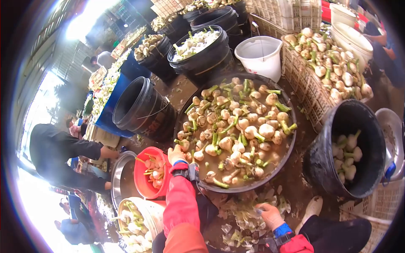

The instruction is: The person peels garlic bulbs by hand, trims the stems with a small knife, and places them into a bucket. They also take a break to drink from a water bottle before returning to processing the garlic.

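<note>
A wide dark tub of muddy water stands in front of me, full of garlic bulbs with cut green stems. My left hand is at the tub's near left rim, its fingers curled against a garlic bulb. Low on the right, my right hand is closed above peeled skins on the ground. A small greyish thing shows at its fingertips, too small to name. Left of my left arm sits a red basin with trimmed garlic in it.
A black bucket holding a few bulbs stands at right, before a crate heaped with garlic. Behind the tub are a white bucket and black buckets. A metal basin and a person in dark clothes are left.
</note>
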`<control>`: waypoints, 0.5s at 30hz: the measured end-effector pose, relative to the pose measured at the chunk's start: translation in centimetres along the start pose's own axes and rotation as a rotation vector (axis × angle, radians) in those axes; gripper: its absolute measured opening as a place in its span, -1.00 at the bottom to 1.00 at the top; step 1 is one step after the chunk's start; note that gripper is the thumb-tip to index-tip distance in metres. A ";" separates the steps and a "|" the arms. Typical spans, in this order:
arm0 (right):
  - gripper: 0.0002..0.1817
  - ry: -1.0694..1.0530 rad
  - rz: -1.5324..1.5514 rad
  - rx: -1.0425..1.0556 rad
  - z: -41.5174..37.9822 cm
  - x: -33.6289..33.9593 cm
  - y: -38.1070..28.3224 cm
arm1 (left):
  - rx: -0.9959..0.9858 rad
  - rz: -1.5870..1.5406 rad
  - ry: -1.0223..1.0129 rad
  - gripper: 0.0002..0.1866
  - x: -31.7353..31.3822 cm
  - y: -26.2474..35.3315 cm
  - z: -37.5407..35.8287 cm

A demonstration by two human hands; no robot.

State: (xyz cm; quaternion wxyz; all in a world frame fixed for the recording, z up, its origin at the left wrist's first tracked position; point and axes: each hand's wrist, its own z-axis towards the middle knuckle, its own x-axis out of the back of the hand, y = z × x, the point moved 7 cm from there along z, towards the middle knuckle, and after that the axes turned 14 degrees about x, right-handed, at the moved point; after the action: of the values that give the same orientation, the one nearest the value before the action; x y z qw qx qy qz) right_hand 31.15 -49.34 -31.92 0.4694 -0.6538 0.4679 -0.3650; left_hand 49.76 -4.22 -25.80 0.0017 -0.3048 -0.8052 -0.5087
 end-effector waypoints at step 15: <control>-0.76 0.110 0.103 0.080 0.4 -0.4 -3.4 | 0.363 -0.649 -0.963 -0.75 -4.2 -5.1 -19.8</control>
State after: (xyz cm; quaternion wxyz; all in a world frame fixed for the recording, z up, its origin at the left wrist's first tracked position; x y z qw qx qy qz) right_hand 32.30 -48.45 -28.75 0.4867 -0.5886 0.5111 -0.3943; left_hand 44.60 -24.06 -21.77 -0.4659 -0.2344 -0.8412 -0.1427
